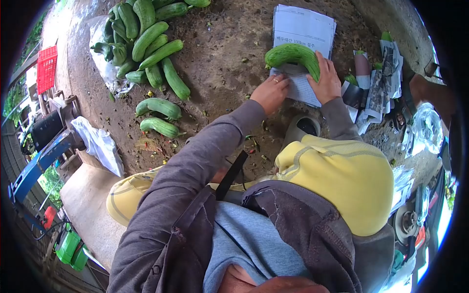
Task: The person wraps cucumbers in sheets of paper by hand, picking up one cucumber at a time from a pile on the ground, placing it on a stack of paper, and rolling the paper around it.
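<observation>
A curved green gourd (293, 54) lies across a stack of printed paper sheets (305, 27) on the dirt ground. My right hand (325, 80) is around the gourd's right end, thumb on one side and fingers on the other. My left hand (271, 93), with a ring on one finger, has its fingers bent and together on the lower left edge of the paper, just below the gourd. The paper's edge appears to be pinched there, and the fingertips are partly hidden.
A pile of green gourds (146, 41) lies at the upper left, partly on a clear plastic bag (100, 63). Two more gourds (159, 107) lie below it. Paper-wrapped gourds (376, 88) are at the right. A red crate (47, 68) stands far left.
</observation>
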Demonstrator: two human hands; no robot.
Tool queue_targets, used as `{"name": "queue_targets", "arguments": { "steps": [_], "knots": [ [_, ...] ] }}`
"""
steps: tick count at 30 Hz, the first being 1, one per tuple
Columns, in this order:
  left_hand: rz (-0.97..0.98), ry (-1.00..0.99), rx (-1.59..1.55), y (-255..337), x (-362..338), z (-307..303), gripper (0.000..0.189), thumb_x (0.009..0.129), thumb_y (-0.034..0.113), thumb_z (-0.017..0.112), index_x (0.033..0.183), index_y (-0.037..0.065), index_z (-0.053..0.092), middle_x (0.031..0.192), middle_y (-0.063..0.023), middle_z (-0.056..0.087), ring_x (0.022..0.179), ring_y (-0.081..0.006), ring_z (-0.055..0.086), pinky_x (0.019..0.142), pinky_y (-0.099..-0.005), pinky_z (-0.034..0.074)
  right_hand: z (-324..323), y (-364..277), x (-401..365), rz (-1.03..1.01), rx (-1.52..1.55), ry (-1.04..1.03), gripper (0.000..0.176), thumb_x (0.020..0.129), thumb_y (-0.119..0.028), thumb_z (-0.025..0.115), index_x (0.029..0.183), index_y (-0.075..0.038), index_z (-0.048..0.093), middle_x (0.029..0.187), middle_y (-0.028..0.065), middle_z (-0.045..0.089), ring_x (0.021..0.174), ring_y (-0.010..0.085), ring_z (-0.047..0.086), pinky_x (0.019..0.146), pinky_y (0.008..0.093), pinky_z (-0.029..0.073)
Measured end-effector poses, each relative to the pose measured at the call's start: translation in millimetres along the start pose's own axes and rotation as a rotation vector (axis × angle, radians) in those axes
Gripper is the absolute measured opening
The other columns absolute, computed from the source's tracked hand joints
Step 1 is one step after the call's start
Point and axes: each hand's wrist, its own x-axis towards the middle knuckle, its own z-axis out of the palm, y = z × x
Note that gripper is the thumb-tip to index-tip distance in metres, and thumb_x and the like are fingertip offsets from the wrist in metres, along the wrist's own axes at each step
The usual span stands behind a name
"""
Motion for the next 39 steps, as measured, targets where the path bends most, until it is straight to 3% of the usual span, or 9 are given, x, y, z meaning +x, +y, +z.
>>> {"name": "queue_targets", "arguments": {
  "steps": [6,15,18,21,24,28,30,32,39],
  "knots": [
    [0.023,0.074,-0.217,-11.4,2.2,-6.3,0.023,0.078,0.010,0.055,0.098,0.002,0.062,0.109,-0.0106,0.059,0.110,-0.0264,0.052,0.096,-0.0377,0.041,1.9,11.0,0.6,-0.050,0.044,-0.018,0.071,0.077,-0.018,0.068,0.138,-0.016,0.032,0.121,0.0153,0.047,0.111,0.0346,0.048,0.092,0.0420,0.041],
    [-0.157,0.068,-0.350,-8.9,13.9,-30.3,0.008,0.077,0.015,0.062,0.079,0.007,0.062,0.079,-0.0093,0.060,0.074,-0.0294,0.059,0.066,-0.0408,0.048,-4.9,22.1,6.9,-0.038,0.201,-0.108,0.066,0.078,-0.022,0.067,0.136,-0.016,0.037,0.118,0.0164,0.049,0.109,0.0350,0.049,0.093,0.0415,0.041],
    [-0.151,-0.023,-0.325,-10.5,16.2,-43.2,0.009,0.077,0.017,0.063,0.076,0.008,0.062,0.086,-0.0073,0.061,0.083,-0.0282,0.059,0.071,-0.0403,0.047,-9.0,22.2,8.8,-0.021,0.264,-0.132,0.063,0.079,-0.017,0.065,0.136,-0.014,0.038,0.117,0.0151,0.051,0.109,0.0310,0.050,0.094,0.0371,0.040],
    [0.042,0.271,-0.329,-19.0,19.4,-50.0,0.011,0.076,0.019,0.065,0.073,0.009,0.061,0.097,-0.0066,0.061,0.098,-0.0274,0.055,0.080,-0.0404,0.045,-7.7,27.0,8.8,-0.045,0.253,-0.123,0.060,0.081,-0.016,0.064,0.135,-0.014,0.039,0.117,0.0149,0.052,0.108,0.0312,0.051,0.094,0.0370,0.040],
    [0.012,0.434,-0.253,-22.5,29.2,-51.4,0.012,0.077,0.018,0.065,0.074,0.007,0.061,0.108,-0.0070,0.060,0.111,-0.0270,0.049,0.087,-0.0413,0.041,-12.4,27.4,11.8,-0.073,0.263,-0.114,0.053,0.081,-0.017,0.064,0.130,-0.011,0.046,0.116,0.0163,0.054,0.106,0.0345,0.051,0.090,0.0397,0.042],
    [-0.019,0.417,-0.270,-38.1,46.3,-38.5,0.015,0.079,0.018,0.064,0.084,0.005,0.060,0.104,-0.0101,0.061,0.104,-0.0287,0.054,0.087,-0.0409,0.042,-49.2,-12.8,5.7,-0.196,0.187,0.269,0.027,0.080,-0.012,0.062,0.106,-0.006,0.061,0.105,0.0138,0.060,0.099,0.0313,0.054,0.085,0.0385,0.043],
    [-0.035,0.426,-0.340,-44.7,53.9,-38.0,0.017,0.080,0.018,0.062,0.090,0.004,0.059,0.099,-0.0111,0.062,0.098,-0.0300,0.056,0.086,-0.0411,0.043,-54.8,-43.6,-17.6,-0.342,0.338,0.125,0.023,0.076,-0.009,0.064,0.099,-0.006,0.062,0.100,0.0136,0.061,0.095,0.0293,0.056,0.084,0.0372,0.044],
    [-0.067,0.355,-0.299,-46.6,60.9,-45.8,0.017,0.082,0.019,0.060,0.092,0.004,0.058,0.095,-0.0124,0.063,0.094,-0.0313,0.057,0.084,-0.0409,0.044,-32.5,-56.2,-37.4,-0.472,0.414,-0.119,0.029,0.071,-0.007,0.066,0.099,-0.009,0.060,0.103,0.0118,0.059,0.099,0.0284,0.054,0.084,0.0402,0.044],
    [-0.246,0.295,-0.474,-51.3,78.1,-63.7,0.022,0.082,0.022,0.061,0.092,0.003,0.057,0.087,-0.0135,0.061,0.085,-0.0325,0.058,0.074,-0.0405,0.046,6.6,-35.9,18.0,-0.361,-0.205,0.254,0.045,0.063,-0.008,0.068,0.106,-0.013,0.054,0.117,0.0074,0.049,0.115,0.0288,0.043,0.092,0.0467,0.036]
  ]
}}
